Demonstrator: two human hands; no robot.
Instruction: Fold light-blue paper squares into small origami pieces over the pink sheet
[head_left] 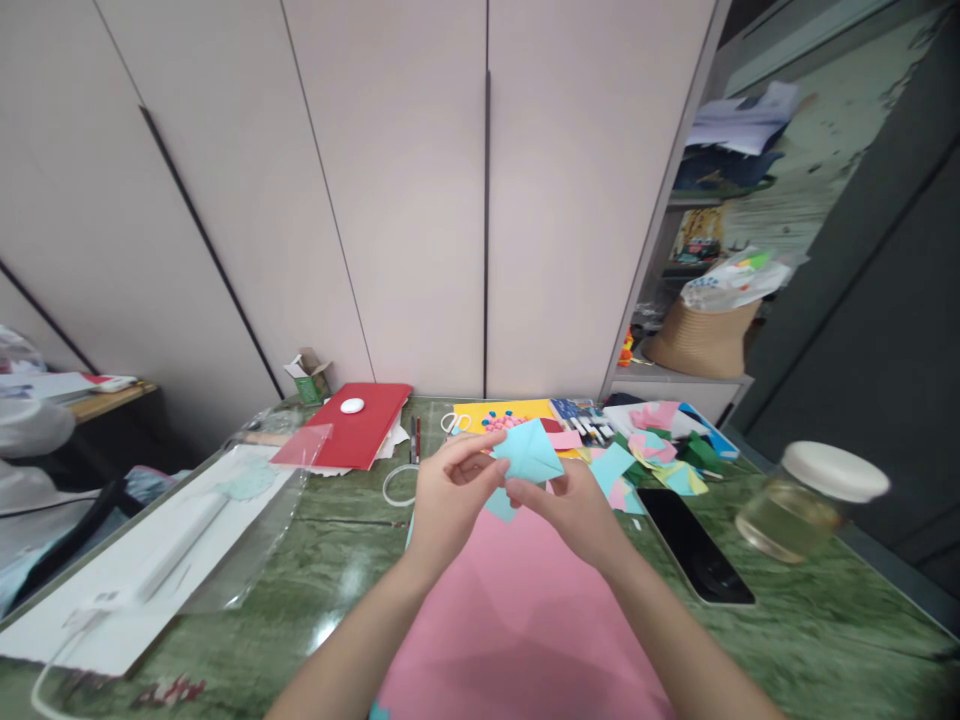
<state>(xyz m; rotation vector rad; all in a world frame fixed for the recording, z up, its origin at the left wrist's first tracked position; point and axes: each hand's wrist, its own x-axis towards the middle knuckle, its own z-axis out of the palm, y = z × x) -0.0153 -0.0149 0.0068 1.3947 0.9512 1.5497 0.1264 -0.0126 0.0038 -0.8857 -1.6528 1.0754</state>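
A light blue folded paper [531, 450] with crease lines is held up in both hands above a large pink sheet [525, 620]. My left hand [457, 490] pinches its left edge between thumb and fingers. From the lower right, my right hand [574, 505] grips it, with the thumb near the bottom edge and the other fingers partly hidden behind. Just below the hands, another light blue paper piece [500, 506] shows on the pink sheet.
Paper scraps [660, 455], a phone [694, 545] and a lidded jar [806, 505] are on the right. Behind the hands lie white-handled scissors [455, 422] and a yellow sheet [480, 410]. A red folder [364, 425] and a plastic sleeve [259, 545] lie left on the green table [300, 640].
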